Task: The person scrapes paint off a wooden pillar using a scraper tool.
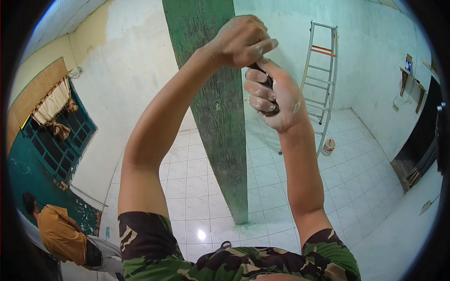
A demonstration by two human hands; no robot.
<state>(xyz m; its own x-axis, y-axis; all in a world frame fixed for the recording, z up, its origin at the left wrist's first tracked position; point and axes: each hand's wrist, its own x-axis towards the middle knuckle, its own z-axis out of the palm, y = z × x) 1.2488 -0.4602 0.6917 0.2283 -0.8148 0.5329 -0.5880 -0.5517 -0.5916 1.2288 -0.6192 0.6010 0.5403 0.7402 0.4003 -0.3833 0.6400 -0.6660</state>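
Note:
Directly ahead rises a green pillar [225,140] with worn, scratched paint. My right hand [276,93], coated in pale dust, is closed around a dark handle [270,109]; the tool's working end is hidden behind my hands. Above it, my left hand [246,42] is bent at the wrist in front of the pillar's upper part, its fingers curled close to my right thumb and the top of the handle. Whether those fingers grip the tool cannot be told.
An aluminium stepladder [325,70] stands at the right, with a paint bucket [329,146] near its foot. A person in an orange shirt [63,235] is at the lower left by a green door. A wooden shelf [413,79] is on the right wall.

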